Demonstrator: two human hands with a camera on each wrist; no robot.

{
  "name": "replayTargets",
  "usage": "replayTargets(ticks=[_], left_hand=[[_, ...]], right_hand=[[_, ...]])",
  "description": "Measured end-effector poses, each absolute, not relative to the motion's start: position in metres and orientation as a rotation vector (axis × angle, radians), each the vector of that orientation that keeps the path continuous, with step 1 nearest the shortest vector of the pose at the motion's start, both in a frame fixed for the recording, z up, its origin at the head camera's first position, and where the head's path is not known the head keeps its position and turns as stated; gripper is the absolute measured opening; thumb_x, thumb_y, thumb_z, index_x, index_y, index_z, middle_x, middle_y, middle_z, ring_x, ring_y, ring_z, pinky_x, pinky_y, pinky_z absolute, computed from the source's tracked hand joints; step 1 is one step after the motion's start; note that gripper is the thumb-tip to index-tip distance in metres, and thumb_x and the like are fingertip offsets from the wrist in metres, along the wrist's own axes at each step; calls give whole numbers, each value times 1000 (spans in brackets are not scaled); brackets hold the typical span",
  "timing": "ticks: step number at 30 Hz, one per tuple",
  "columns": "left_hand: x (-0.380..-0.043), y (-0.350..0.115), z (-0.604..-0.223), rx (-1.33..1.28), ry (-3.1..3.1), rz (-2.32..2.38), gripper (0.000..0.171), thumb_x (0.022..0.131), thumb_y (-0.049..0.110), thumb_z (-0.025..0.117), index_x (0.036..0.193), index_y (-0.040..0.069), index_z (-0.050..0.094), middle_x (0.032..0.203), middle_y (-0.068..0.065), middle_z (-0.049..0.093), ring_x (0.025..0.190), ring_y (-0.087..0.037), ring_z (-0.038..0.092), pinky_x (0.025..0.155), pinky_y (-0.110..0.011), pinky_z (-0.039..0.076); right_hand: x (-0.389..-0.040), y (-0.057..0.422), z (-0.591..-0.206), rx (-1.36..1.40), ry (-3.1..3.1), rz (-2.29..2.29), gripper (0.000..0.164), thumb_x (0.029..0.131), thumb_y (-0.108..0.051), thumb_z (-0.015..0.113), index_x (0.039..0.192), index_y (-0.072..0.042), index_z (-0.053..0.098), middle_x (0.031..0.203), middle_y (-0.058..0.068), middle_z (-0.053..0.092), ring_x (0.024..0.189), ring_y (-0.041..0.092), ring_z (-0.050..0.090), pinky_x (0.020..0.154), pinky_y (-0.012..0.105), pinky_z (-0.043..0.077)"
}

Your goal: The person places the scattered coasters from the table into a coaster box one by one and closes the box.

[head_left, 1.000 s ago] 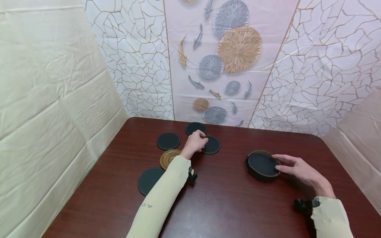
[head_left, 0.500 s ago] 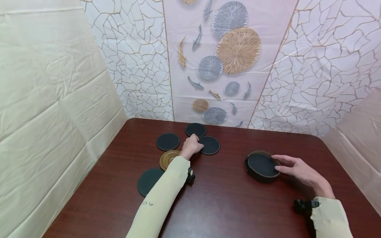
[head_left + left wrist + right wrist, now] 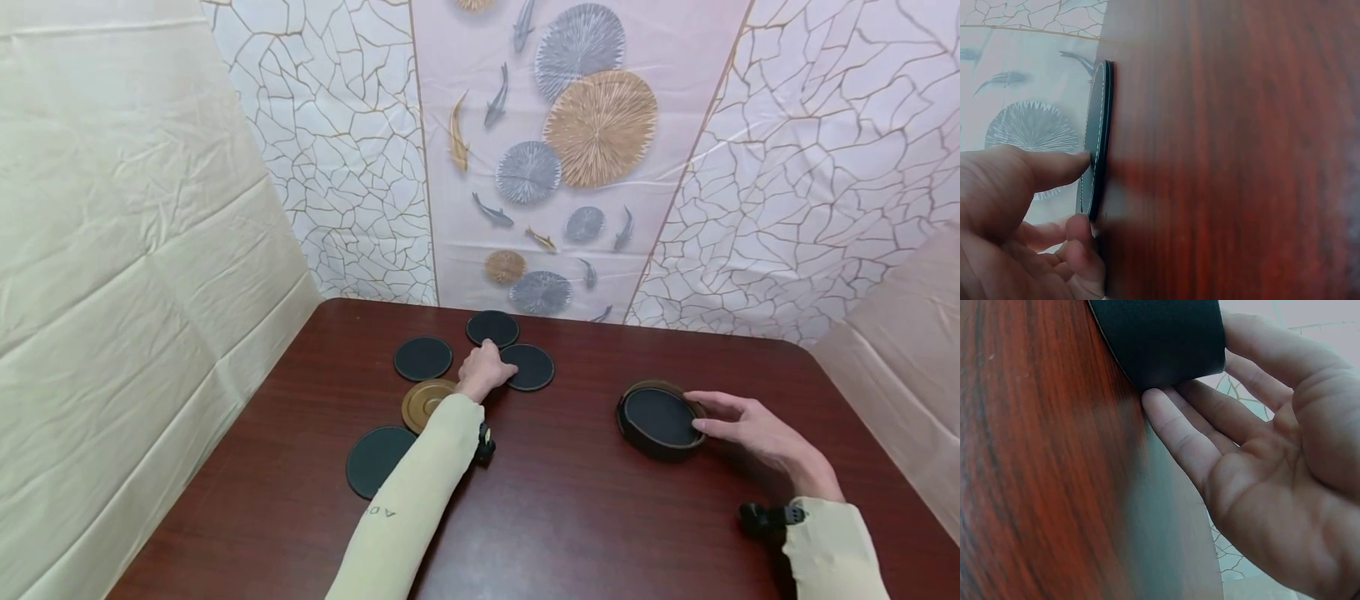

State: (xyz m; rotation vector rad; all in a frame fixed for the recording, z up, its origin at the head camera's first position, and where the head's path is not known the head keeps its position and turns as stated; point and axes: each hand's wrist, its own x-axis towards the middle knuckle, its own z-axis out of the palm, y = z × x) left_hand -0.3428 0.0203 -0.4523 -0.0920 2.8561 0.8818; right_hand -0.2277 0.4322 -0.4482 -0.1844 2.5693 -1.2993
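At the table's back, my left hand [image 3: 482, 371] pinches the near left edge of a round black coaster [image 3: 531, 367]. In the left wrist view, its thumb lies on the coaster's [image 3: 1095, 169] stitched face, with curled fingers at the edge. Another black coaster [image 3: 492, 327] lies just behind. To the right stands a round black coaster holder [image 3: 654, 444] with a black coaster [image 3: 662, 415] showing inside. My right hand [image 3: 761, 429] touches the holder's right side with fairly straight fingers and the thumb at the rim. In the right wrist view, fingertips rest against the holder's [image 3: 1166, 340] dark wall.
Left of the left hand lie a black coaster [image 3: 423, 358], a brown ringed disc [image 3: 420, 404] partly under the sleeve, and a larger dark round mat [image 3: 375, 458]. A patterned cloth [image 3: 525, 250] hangs behind the dark red wooden table [image 3: 555, 500].
My left hand has shifted slightly left and down, from above the coaster to its near left edge, and the thumb now rests on it. My right hand and the holder stay put.
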Motion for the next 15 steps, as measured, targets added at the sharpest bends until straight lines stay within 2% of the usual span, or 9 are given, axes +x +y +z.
replayTargets(ticks=[3, 7, 10, 13, 15], left_hand=[[-342, 22, -452, -88, 2854, 859, 64, 84, 47, 74, 132, 9, 53, 119, -13, 65, 101, -32, 64, 82, -44, 52], [-342, 23, -451, -52, 2814, 850, 57, 80, 48, 78, 119, 10, 62, 113, -13, 64, 90, -29, 61, 73, -40, 49], [-341, 23, -450, -27, 2779, 851, 50, 80, 46, 79, 113, 10, 66, 114, -15, 61, 85, -27, 57, 68, -39, 44], [-340, 23, -449, -18, 2756, 863, 49, 82, 43, 79, 114, 9, 66, 123, -19, 58, 88, -28, 56, 69, -39, 44], [-340, 24, -449, -11, 2743, 877, 49, 83, 41, 78, 117, 7, 65, 130, -21, 54, 96, -31, 56, 72, -40, 46]], right_hand=[[-228, 431, -446, -186, 2572, -1293, 63, 92, -33, 68, 146, -8, 44, 146, 25, 45, 103, -8, 57, 82, 19, 53], [-227, 431, -443, -210, 2582, -1284, 63, 92, -33, 68, 145, -7, 45, 145, 27, 46, 103, -7, 56, 81, 18, 52], [-227, 430, -444, -200, 2577, -1300, 63, 92, -32, 69, 145, -7, 45, 144, 26, 47, 103, -7, 57, 81, 18, 53], [-226, 430, -447, -193, 2574, -1318, 63, 92, -30, 70, 145, -6, 45, 144, 25, 47, 103, -6, 58, 81, 19, 53], [-226, 430, -449, -191, 2573, -1331, 63, 91, -29, 70, 145, -6, 45, 144, 25, 47, 103, -6, 59, 81, 20, 54]])
